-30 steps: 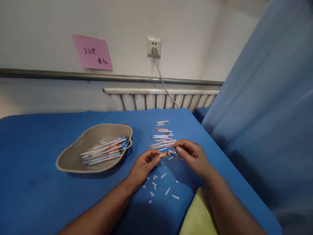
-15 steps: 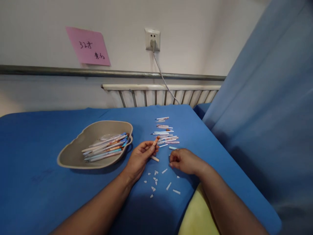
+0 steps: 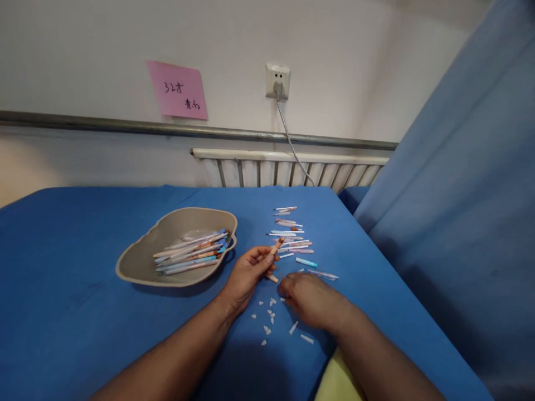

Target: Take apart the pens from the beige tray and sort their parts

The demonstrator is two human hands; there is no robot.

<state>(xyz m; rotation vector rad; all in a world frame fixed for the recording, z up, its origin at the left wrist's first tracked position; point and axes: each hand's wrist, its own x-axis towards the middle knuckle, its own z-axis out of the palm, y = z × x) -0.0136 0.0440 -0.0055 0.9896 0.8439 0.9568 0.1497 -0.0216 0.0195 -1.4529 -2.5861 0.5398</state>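
Note:
My left hand (image 3: 253, 274) is closed around an orange pen barrel (image 3: 276, 247) with a brown end pointing up and away. Just below its fingers a pale orange pen piece (image 3: 272, 278) sticks out. To its right, my right hand (image 3: 307, 298) is low over the blue cloth, palm down with the fingers curled in. What its fingertips hold, if anything, is hidden. Small white cone tips (image 3: 270, 313) and longer white tapered pieces (image 3: 307, 338) lie scattered below the hands. Past the right hand are a turquoise pen piece (image 3: 306, 262) and a clear-looking pen part (image 3: 326, 274).
A beige tray (image 3: 137, 267) with several pens (image 3: 190, 256) stands left of my hands on the blue-covered table (image 3: 62, 312). Rows of pen parts and refills (image 3: 288, 234) lie beyond my hands. A blue curtain (image 3: 460, 167) hangs at the right; a white railing (image 3: 251, 154) runs behind.
My right hand has moved toward my left hand and down to the white pieces, uncovering the turquoise piece and clear part. My left hand still holds the orange barrel. The view has shifted slightly.

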